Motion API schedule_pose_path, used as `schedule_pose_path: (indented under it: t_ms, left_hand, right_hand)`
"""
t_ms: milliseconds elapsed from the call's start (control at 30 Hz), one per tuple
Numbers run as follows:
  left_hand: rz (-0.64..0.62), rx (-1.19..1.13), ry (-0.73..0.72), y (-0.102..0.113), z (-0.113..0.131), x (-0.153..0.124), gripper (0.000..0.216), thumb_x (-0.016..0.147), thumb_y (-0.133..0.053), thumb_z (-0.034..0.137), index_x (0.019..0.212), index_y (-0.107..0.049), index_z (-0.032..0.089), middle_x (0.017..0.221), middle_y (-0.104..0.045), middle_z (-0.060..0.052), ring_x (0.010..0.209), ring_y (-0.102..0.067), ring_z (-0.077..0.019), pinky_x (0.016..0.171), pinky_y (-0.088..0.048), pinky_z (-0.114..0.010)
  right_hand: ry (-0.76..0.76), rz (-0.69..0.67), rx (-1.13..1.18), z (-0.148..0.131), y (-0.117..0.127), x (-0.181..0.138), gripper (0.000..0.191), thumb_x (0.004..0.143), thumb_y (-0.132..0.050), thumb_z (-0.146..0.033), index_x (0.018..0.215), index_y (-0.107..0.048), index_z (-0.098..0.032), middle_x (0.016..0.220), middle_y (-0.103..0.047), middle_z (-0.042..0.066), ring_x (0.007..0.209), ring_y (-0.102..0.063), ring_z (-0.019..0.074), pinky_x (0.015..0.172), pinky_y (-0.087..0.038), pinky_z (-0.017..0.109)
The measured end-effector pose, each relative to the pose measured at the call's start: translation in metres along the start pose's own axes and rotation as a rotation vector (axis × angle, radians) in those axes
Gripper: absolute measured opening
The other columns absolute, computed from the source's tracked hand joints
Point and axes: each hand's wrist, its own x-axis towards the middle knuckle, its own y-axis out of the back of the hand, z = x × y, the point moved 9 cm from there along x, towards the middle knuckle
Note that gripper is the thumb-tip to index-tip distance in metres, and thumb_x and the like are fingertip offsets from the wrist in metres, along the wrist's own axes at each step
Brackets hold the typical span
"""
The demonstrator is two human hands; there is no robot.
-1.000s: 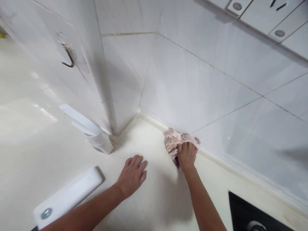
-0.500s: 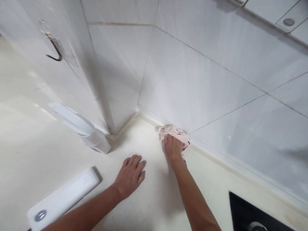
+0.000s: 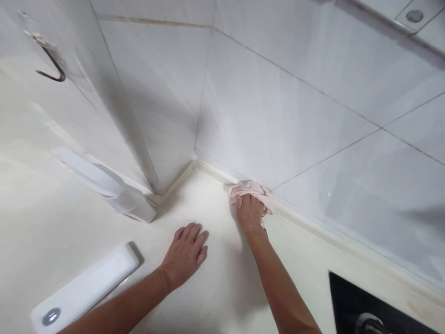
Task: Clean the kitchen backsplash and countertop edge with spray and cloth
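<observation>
My right hand [image 3: 249, 212] is closed on a crumpled pale pink cloth [image 3: 249, 189], pressing it against the seam where the cream countertop [image 3: 215, 287] meets the white tiled wall [image 3: 295, 120]. My left hand [image 3: 186, 254] lies flat on the countertop with its fingers stretched out, holding nothing, a short way left of the cloth.
A white oblong device with a round button [image 3: 83, 290] lies at the front left. A white bottle-like object [image 3: 104, 185] leans by the wall corner. A dark hook [image 3: 50, 65] hangs on the left wall. A black hob corner [image 3: 368, 306] shows at the bottom right.
My right hand has slid the cloth leftward along the wall seam toward the corner. My left hand has stayed flat in place.
</observation>
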Motion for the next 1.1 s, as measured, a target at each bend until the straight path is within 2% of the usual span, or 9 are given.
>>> schedule_pose_path:
  t_ms: [167,300,400,567,700,867,1000,1100]
  left_hand:
    - [-0.007,0.001,-0.006,0.001,0.0,0.001,0.027,0.098,-0.053,0.024,0.12,-0.066,0.018,0.126,-0.065,-0.015,0.124,-0.054,-0.0326,0.099,-0.042,-0.046]
    - [0.0,0.01,-0.023,0.002,0.0,0.002,0.026,0.097,-0.054,0.023,0.12,-0.066,0.016,0.126,-0.065,-0.016,0.124,-0.055,-0.0334,0.098,-0.042,-0.047]
    - [0.004,0.009,-0.029,0.003,0.0,0.003,0.026,0.097,-0.055,0.022,0.12,-0.066,0.016,0.126,-0.065,-0.016,0.123,-0.056,-0.0334,0.098,-0.043,-0.046]
    - [0.002,0.02,-0.034,0.003,0.0,0.003,0.026,0.098,-0.054,0.023,0.12,-0.066,0.016,0.125,-0.065,-0.016,0.123,-0.056,-0.0334,0.097,-0.044,-0.047]
    - [-0.013,0.028,-0.032,0.002,0.001,0.002,0.025,0.098,-0.054,0.022,0.121,-0.064,0.016,0.126,-0.065,-0.016,0.123,-0.056,-0.0333,0.098,-0.044,-0.047]
    - [-0.026,0.032,-0.039,0.0,0.0,0.002,0.026,0.099,-0.053,0.023,0.122,-0.063,0.016,0.126,-0.065,-0.017,0.123,-0.056,-0.0335,0.097,-0.045,-0.047]
    - [-0.025,0.023,-0.035,-0.002,-0.001,0.001,0.027,0.098,-0.054,0.024,0.123,-0.063,0.017,0.128,-0.064,-0.017,0.125,-0.055,-0.0342,0.098,-0.044,-0.048]
    - [-0.03,0.025,-0.04,-0.003,-0.002,0.001,0.027,0.097,-0.055,0.023,0.122,-0.064,0.016,0.128,-0.064,-0.017,0.124,-0.056,-0.0349,0.097,-0.044,-0.049]
  right_hand:
    - [0.043,-0.216,0.048,-0.033,-0.02,0.02,0.029,0.107,-0.047,-0.032,0.094,-0.065,-0.015,0.087,-0.069,0.012,0.081,-0.063,0.0226,0.073,-0.043,0.033]
    - [0.083,-0.27,0.071,-0.035,-0.022,0.026,0.029,0.109,-0.043,-0.031,0.104,-0.066,-0.015,0.097,-0.072,0.011,0.091,-0.066,0.0213,0.08,-0.046,0.032]
    - [0.068,-0.308,0.063,-0.013,-0.019,0.019,0.028,0.109,-0.043,-0.031,0.105,-0.068,-0.017,0.1,-0.073,0.01,0.093,-0.067,0.0208,0.079,-0.046,0.031]
    - [-0.044,-0.341,-0.01,0.048,-0.007,-0.014,0.028,0.108,-0.049,-0.035,0.102,-0.07,-0.016,0.095,-0.074,0.011,0.087,-0.068,0.021,0.077,-0.043,0.031]
    - [-0.071,-0.245,-0.112,0.097,0.005,-0.044,0.037,0.108,-0.047,-0.043,0.105,-0.07,-0.014,0.1,-0.073,0.014,0.093,-0.067,0.0245,0.083,-0.043,0.034]
    - [-0.067,-0.097,-0.21,0.149,0.015,-0.079,0.042,0.107,-0.043,-0.043,0.104,-0.069,-0.011,0.095,-0.068,0.016,0.097,-0.061,0.0302,0.104,-0.041,0.05]
    - [-0.106,0.01,-0.174,0.163,0.023,-0.087,0.04,0.106,-0.038,-0.041,0.097,-0.066,-0.014,0.09,-0.063,0.014,0.095,-0.056,0.0294,0.099,-0.045,0.055]
    - [-0.159,0.049,-0.105,0.158,0.026,-0.083,0.033,0.104,-0.039,-0.037,0.106,-0.064,-0.015,0.096,-0.062,0.015,0.1,-0.054,0.0305,0.1,-0.043,0.062]
